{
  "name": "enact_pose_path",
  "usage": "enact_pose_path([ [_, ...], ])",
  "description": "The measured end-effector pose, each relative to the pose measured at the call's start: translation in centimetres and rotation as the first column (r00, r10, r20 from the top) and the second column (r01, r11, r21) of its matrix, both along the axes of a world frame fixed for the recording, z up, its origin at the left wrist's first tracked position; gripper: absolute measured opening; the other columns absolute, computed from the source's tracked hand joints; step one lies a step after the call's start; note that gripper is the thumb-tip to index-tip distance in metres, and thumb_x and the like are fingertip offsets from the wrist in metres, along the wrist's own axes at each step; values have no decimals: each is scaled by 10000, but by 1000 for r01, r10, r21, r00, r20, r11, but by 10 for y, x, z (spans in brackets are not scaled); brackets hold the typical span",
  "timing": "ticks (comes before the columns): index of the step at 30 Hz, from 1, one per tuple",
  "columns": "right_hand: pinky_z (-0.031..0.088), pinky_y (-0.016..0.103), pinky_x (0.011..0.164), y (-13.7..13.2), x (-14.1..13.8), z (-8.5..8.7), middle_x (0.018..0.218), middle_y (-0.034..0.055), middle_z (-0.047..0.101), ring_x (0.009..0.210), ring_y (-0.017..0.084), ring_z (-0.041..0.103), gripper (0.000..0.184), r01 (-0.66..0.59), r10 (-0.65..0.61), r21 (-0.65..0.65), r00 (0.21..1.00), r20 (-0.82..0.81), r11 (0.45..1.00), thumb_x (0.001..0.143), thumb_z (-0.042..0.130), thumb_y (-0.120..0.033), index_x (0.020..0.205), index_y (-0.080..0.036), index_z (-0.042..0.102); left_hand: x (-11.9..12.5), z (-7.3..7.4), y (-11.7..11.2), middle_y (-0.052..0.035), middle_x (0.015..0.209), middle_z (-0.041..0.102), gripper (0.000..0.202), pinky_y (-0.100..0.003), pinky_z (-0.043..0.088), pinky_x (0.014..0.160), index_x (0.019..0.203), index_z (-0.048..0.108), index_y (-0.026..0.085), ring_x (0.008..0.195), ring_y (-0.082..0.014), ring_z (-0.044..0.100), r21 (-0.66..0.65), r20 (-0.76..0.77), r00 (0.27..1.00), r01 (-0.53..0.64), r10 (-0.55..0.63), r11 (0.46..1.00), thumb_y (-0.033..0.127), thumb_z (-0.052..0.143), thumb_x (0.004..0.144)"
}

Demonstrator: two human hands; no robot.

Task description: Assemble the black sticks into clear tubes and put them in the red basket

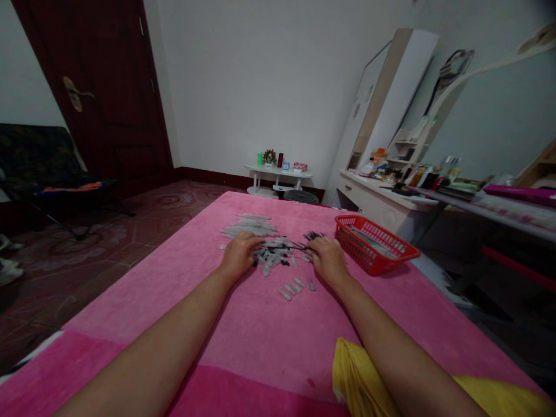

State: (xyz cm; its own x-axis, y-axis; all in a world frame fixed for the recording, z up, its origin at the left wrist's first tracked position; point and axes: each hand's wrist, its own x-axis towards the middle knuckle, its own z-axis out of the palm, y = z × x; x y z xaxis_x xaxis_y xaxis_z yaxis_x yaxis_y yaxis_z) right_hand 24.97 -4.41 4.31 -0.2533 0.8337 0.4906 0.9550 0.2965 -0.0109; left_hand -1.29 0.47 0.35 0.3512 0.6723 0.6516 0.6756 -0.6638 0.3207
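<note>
My left hand (240,251) is at the left edge of a pile of small translucent caps and black pieces (271,258). Its fingers are curled together, and what they hold is too small to make out. My right hand (329,259) is closed on thin dark rods (299,247) that look like pen refills and point left over the pile. Just beyond its fingers lies a bunch of more dark rods (313,235). Behind my left hand, clear slender tubes (249,225) are stacked side by side. Several translucent caps (292,288) lie nearer me in a loose row.
A red plastic basket (376,269) holding long pale pieces stands right of my right hand. Pink cloth (269,336) covers the table. Yellow fabric (358,376) lies under my right forearm. A cluttered white dresser (369,194) stands at right, and a folding chair (43,156) at left.
</note>
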Motion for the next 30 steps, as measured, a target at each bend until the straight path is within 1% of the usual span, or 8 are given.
enact_pose_path([
  [6, 294, 314, 781, -2, 0, 4, 884, 64, 661, 912, 207, 522, 208, 4, -4, 25, 1000, 29, 1000, 823, 527, -125, 922, -204, 693, 0, 4, -5, -76, 887, 631, 279, -303, 448, 765, 1027, 697, 201, 891, -207, 551, 7, -42, 999, 2, -2, 1000, 124, 514, 832],
  [14, 293, 322, 785, -3, -1, 5, 888, 70, 659, 917, 215, 515, 202, 19, -19, 47, 1000, 17, 999, 824, 518, -132, 905, -200, 691, 1, 6, -6, -74, 910, 634, 338, -302, 453, 761, 1043, 691, 214, 904, -209, 552, 18, -88, 996, -8, 9, 1000, 77, 511, 792],
  [16, 292, 325, 796, -4, -2, 6, 895, 73, 658, 926, 216, 512, 206, 7, -8, 47, 1000, 5, 999, 820, 518, -127, 908, -197, 691, 1, 5, -6, -72, 919, 636, 338, -300, 454, 759, 1044, 690, 222, 906, -208, 553, 26, -98, 995, -20, 23, 999, 82, 514, 792],
  [19, 290, 329, 816, -5, -3, 8, 906, 72, 655, 933, 216, 506, 228, -41, 41, 51, 999, 3, 998, 811, 514, -109, 926, -195, 691, 1, 5, -6, -70, 920, 636, 317, -296, 452, 743, 1039, 692, 231, 896, -207, 555, 35, -106, 993, -39, 42, 999, 106, 519, 805],
  [22, 291, 331, 828, -5, -4, 8, 899, 75, 651, 925, 216, 503, 222, -72, 72, 60, 997, 1, 996, 820, 509, -122, 926, -190, 692, 1, 5, -6, -68, 920, 636, 306, -293, 451, 739, 1038, 691, 230, 893, -207, 555, 30, -99, 994, -38, 41, 999, 113, 523, 811],
  [26, 292, 328, 821, -5, -4, 9, 904, 71, 651, 920, 214, 502, 224, -65, 65, 61, 998, 7, 996, 819, 507, -114, 923, -192, 689, 1, 6, -7, -68, 923, 639, 302, -297, 450, 754, 1028, 691, 224, 898, -204, 555, 32, -83, 996, -15, 17, 999, 103, 519, 811],
  [30, 297, 326, 807, -6, -5, 10, 896, 75, 651, 916, 214, 504, 205, -35, 34, 39, 999, 18, 999, 827, 514, -129, 915, -191, 689, 5, 8, -10, -73, 911, 637, 270, -295, 456, 751, 1014, 696, 220, 890, -199, 562, 42, -75, 997, 1, 3, 999, 141, 507, 839],
])
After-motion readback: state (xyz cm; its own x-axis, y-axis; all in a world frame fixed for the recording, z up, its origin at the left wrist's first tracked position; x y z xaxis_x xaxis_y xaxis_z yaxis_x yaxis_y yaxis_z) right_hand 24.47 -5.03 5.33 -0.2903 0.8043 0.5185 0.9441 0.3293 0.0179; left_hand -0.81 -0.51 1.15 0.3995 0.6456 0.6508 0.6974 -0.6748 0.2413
